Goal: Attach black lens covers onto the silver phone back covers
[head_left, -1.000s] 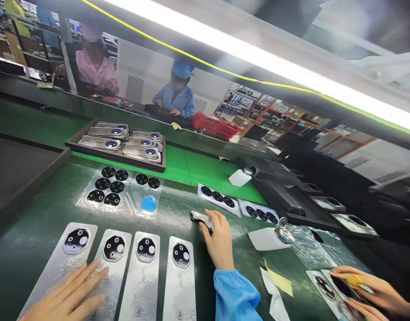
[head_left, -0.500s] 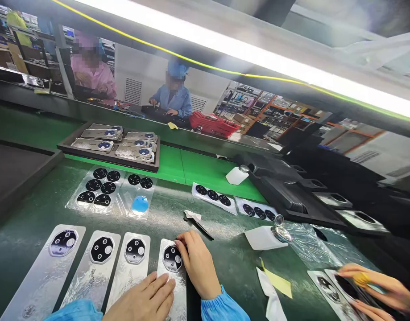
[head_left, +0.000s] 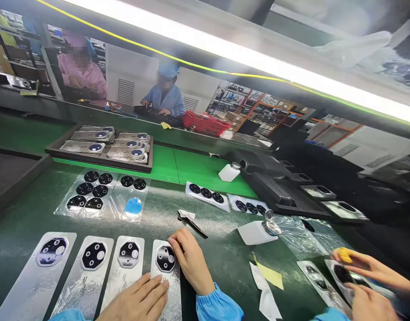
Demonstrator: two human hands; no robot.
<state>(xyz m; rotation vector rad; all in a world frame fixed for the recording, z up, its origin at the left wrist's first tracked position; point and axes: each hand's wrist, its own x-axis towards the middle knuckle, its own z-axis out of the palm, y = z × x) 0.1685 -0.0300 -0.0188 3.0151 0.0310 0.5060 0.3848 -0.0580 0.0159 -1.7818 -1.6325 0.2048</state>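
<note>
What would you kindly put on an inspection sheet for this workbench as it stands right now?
Surface: glossy green bench mat.
Job's things: four silver strips with black lens panels; sheets of black lens covers; dark tray of strips.
Clutter: two white dispenser bottles, black-handled tool, yellow note.
Grippers: left hand flat on the fourth strip; right hand against that strip's top edge.
Cables: nothing seen on the bench.
Surroundings: co-worker's hands at right; two people beyond, in blue and pink; red baskets.
</note>
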